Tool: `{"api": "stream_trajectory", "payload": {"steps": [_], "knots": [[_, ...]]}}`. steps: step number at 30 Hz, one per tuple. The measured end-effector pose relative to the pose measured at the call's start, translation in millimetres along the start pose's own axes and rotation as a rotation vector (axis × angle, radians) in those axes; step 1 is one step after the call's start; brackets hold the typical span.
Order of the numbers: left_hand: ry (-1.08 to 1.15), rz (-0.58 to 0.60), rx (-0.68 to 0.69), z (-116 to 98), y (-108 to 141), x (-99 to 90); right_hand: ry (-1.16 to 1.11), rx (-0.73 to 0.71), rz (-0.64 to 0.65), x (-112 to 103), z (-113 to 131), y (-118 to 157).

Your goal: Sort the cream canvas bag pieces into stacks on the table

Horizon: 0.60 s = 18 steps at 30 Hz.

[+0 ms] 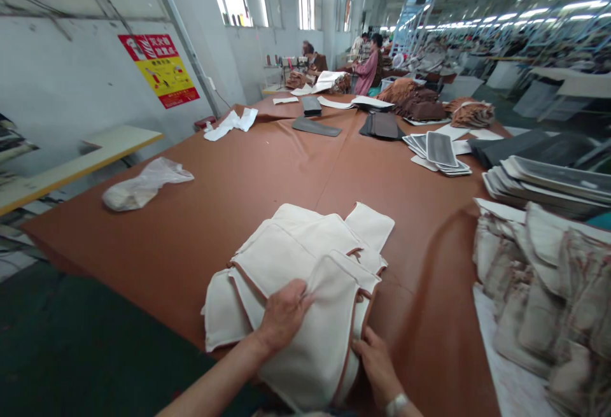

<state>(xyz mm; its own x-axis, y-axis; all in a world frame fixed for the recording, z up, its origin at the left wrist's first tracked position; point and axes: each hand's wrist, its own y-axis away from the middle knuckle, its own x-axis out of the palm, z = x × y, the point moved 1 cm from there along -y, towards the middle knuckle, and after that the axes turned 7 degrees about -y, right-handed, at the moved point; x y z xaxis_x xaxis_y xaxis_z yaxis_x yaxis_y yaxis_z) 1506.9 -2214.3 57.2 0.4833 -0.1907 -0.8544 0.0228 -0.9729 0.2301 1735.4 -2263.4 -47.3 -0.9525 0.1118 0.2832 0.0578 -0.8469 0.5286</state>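
Observation:
Near the front edge of the brown-covered table lies a loose pile of white fabric pieces [291, 239] with brown edging. The top white piece [319, 334] hangs toward my body. My left hand [286, 315] pinches a fold of it between thumb and fingers near its middle. At the right, my right hand [375, 356] grips its brown-trimmed edge, the fingertips partly hidden by the fabric. A light band circles my right wrist.
The brown table cover [229, 181] bears a plastic bag [146, 184] at left. Stacked panels [442, 149] and bundled fabric pieces [539, 289] lie to the right. Dark pieces and brown heaps sit farther back, near people at work.

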Motion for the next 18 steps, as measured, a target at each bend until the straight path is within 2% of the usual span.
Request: {"api": "stream_trajectory", "payload": {"steps": [3,7,9,11,14,16,17,18], "knots": [[0.075,-0.023,0.033,-28,-23,4.5,-0.099,0.06,0.035,-9,-1,10],[0.092,-0.057,-0.127,-42,-47,37.8,-0.502,0.246,0.068,-13,6,21],[0.139,-0.061,-0.151,-44,-46,52.1,-0.536,0.312,0.086,-13,7,22],[0.223,-0.07,-0.138,-42,-38,55.2,-0.39,0.318,0.069,-13,9,22],[0.374,-0.199,-0.178,-23,-19,37.3,-0.045,0.17,-0.048,-13,35,23],[0.475,-0.366,-0.312,2,-5,18.4,0.224,-0.01,-0.067,-12,77,23],[0.532,-0.445,-0.403,17,1,9.9,0.397,-0.124,-0.034,-9,104,22],[0.601,-0.505,-0.494,31,6,3.1,0.578,-0.306,0.005,-4,133,21]]}}
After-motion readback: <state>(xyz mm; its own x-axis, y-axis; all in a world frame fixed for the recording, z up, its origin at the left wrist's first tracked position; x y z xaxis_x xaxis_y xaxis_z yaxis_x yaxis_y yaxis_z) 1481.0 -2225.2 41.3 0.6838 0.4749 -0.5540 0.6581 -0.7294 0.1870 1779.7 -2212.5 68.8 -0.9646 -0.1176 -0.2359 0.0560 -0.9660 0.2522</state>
